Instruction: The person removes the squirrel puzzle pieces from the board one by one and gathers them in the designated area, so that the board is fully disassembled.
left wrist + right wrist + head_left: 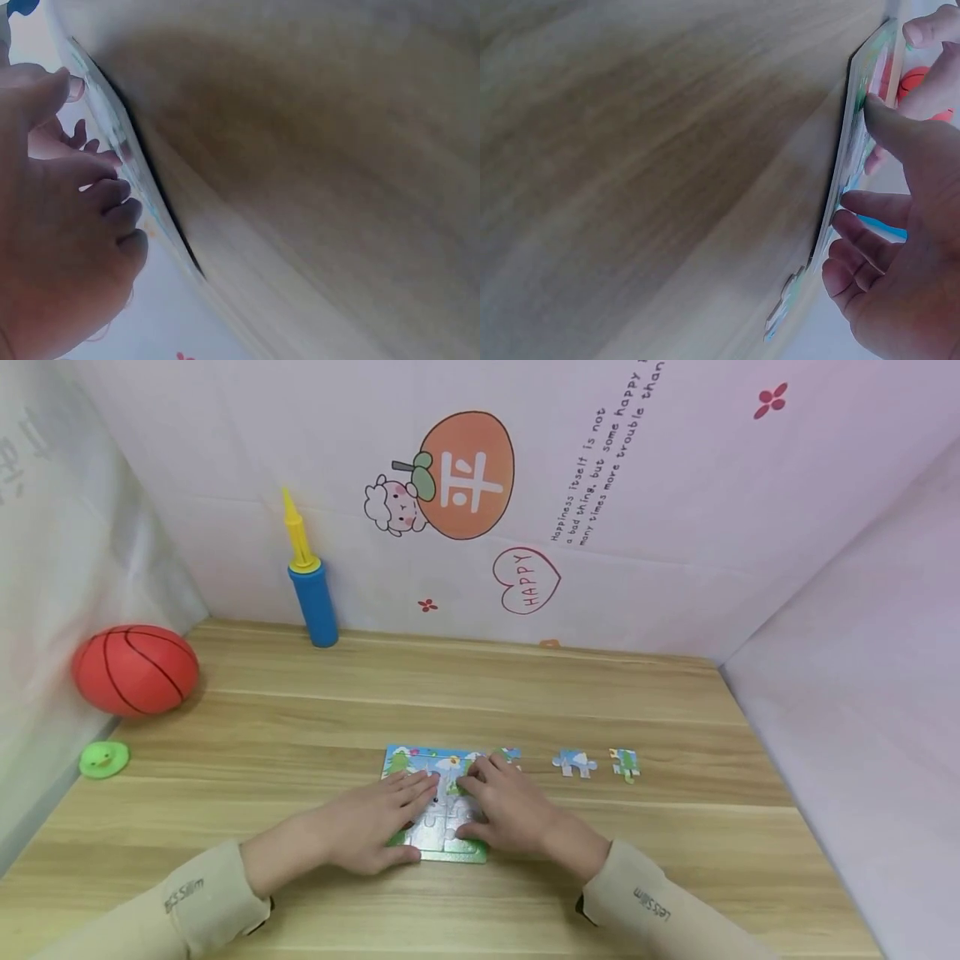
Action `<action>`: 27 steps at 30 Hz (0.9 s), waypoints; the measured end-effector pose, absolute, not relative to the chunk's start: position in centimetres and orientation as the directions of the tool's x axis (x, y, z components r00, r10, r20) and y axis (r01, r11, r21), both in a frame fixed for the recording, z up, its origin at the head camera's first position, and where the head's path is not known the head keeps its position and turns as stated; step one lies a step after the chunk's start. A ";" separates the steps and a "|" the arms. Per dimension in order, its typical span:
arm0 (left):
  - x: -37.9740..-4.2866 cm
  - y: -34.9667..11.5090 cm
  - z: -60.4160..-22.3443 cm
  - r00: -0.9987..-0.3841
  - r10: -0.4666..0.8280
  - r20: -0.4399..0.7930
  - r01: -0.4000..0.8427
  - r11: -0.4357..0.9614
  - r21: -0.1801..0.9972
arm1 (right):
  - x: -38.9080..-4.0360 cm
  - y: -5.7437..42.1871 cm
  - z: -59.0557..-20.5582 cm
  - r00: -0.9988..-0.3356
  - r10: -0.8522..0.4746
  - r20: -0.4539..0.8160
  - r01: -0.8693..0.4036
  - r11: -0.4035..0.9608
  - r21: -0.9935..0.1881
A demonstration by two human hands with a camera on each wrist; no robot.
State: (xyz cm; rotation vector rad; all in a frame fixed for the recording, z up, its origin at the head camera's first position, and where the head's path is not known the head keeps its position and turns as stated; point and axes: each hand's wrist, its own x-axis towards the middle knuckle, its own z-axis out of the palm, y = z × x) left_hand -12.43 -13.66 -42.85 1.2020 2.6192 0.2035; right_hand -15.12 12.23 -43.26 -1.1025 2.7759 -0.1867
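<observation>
We rest our left grip (pixel 371 822) with its fingers straight and closed round nothing, laid over the left part of a flat, rectangular, printed board jigsaw puzzle (pixel 431 837), blue along its far edge and green along its near one. Our right grip (pixel 513 810) is open too, fingers slightly bent and thumb well apart from them, touching the puzzle's right part. So the puzzle lies under and between both grips, its far edge showing past the fingertips.

Just beyond the right fingertips we see a small, partly hidden printed puzzle piece (pixel 512 753). Farther right of that grip lie a blue-and-white knobbed piece (pixel 574 762) and a green-and-white knobbed piece (pixel 626 763), apart, with room around each. The light wood-grain table (pixel 450 693) runs on past them to its right edge.

Well left of our left grip, a red ball with black lines (pixel 137 671) and a light-green duck-shaped toy (pixel 103 760) sit at the table's left edge; a blue-and-yellow plastic pump (pixel 310 581) stands far beyond it, by the back edge.
</observation>
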 end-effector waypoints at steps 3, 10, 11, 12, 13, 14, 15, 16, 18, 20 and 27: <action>-12.3 -13.6 -43.0 -0.638 0.747 -0.188 0.711 0.665 0.229 | -15.1 12.2 -43.5 -0.722 -0.686 -0.091 -0.662 0.723 -0.195; -12.3 -13.7 -43.3 -0.642 0.747 -0.172 0.725 0.665 0.183 | -15.2 12.0 -43.9 -0.739 -0.670 -0.066 -0.637 0.728 -0.253; -12.3 -13.7 -43.4 -0.641 0.749 -0.169 0.727 0.663 0.178 | -15.2 11.9 -43.9 -0.744 -0.665 -0.066 -0.631 0.731 -0.260; -12.3 -13.7 -43.4 -0.640 0.750 -0.166 0.729 0.662 0.175 | -15.2 11.9 -43.8 -0.749 -0.660 -0.066 -0.624 0.735 -0.265; -12.3 -13.7 -43.5 -0.640 0.750 -0.164 0.730 0.661 0.173 | -15.2 11.9 -43.8 -0.753 -0.655 -0.067 -0.618 0.738 -0.271; -12.3 -13.7 -43.5 -0.640 0.751 -0.163 0.731 0.660 0.172 | -15.2 11.8 -43.8 -0.756 -0.651 -0.068 -0.612 0.741 -0.275; -12.3 -13.7 -43.5 -0.640 0.751 -0.163 0.731 0.660 0.174 | -15.2 11.8 -43.7 -0.759 -0.647 -0.069 -0.607 0.742 -0.284; -12.3 -13.7 -43.5 -0.640 0.751 -0.165 0.730 0.660 0.177 | -15.2 11.8 -43.7 -0.762 -0.644 -0.068 -0.602 0.743 -0.292; -12.3 -13.7 -43.4 -0.638 0.751 -0.167 0.729 0.660 0.184 | -15.1 11.7 -43.6 -0.765 -0.641 -0.061 -0.596 0.741 -0.310; -12.3 -13.7 -43.4 -0.635 0.753 -0.170 0.729 0.658 0.191 | -15.0 11.7 -43.6 -0.763 -0.645 -0.046 -0.599 0.731 -0.326; -12.2 -13.8 -43.3 -0.637 0.750 -0.178 0.723 0.661 0.198 | -14.6 11.7 -43.7 -0.729 -0.683 0.038 -0.656 0.682 -0.322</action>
